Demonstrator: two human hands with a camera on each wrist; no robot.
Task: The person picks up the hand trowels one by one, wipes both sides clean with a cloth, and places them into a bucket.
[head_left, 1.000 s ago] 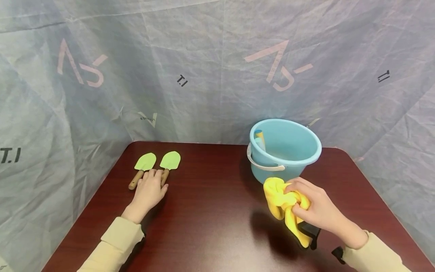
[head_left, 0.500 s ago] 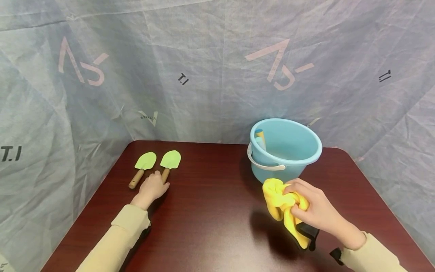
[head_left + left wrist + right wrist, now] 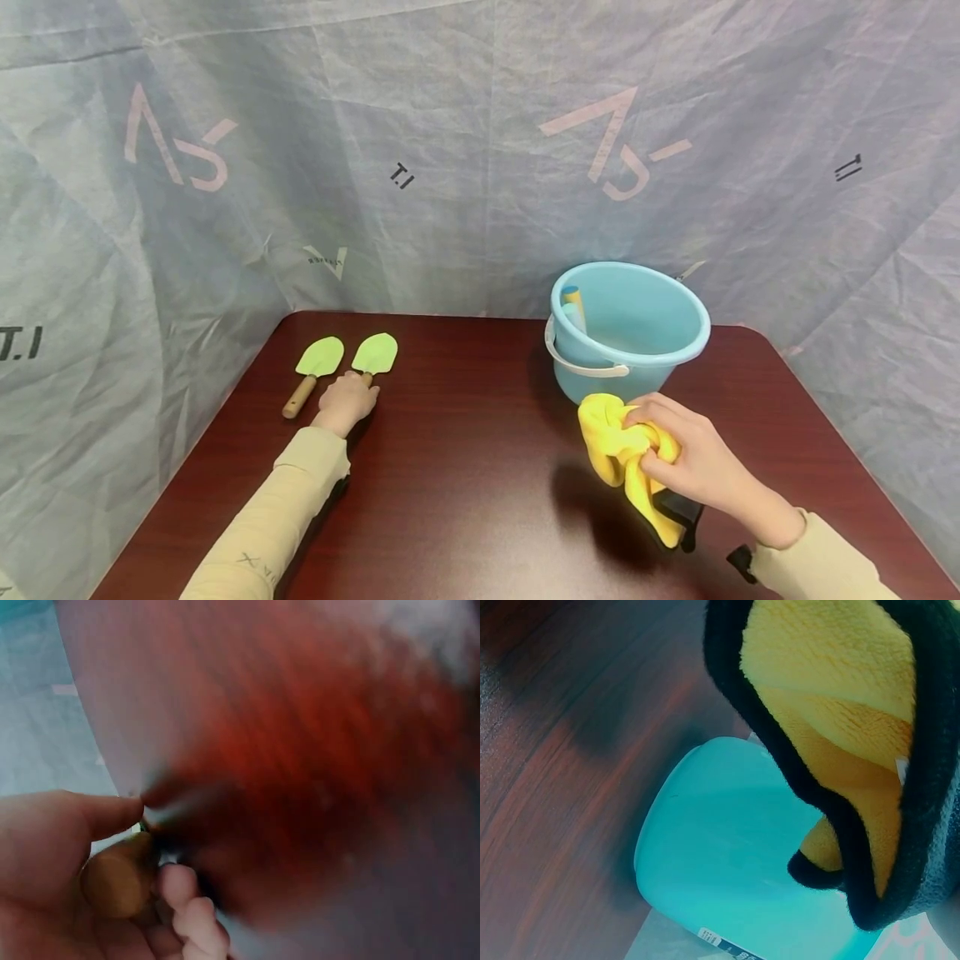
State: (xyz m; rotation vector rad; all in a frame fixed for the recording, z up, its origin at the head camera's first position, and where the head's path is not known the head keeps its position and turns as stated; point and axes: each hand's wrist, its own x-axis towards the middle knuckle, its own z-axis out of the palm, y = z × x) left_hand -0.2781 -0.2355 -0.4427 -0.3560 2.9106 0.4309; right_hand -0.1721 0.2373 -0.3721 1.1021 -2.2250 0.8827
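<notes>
Light-green-bladed trowel with a round wooden handle (image 3: 376, 353), lying toward the far left of the dark red-brown, wood-grained table (image 3: 450, 467), has its handle in the person's left hand (image 3: 348, 402). That grip is narrow, the fingers curled about the wood (the left wrist view shows the handle's rounded end against the palm). Just to its left lies a second light-green trowel with a wooden handle (image 3: 321, 357), its blade pointing away from the person. Well apart, the right hand (image 3: 701, 454) grips a bunched yellow plush cloth with black edging (image 3: 615, 442), held above the table in front of a light-blue plastic bucket (image 3: 600, 382); I cannot tell whether cloth and bucket touch. Inside the bucket, a yellow stick with a blue end (image 3: 574, 302) leans against the wall. Both cream sleeves (image 3: 251, 525) are in view, and a grey printed sheet (image 3: 480, 233) hangs behind.
</notes>
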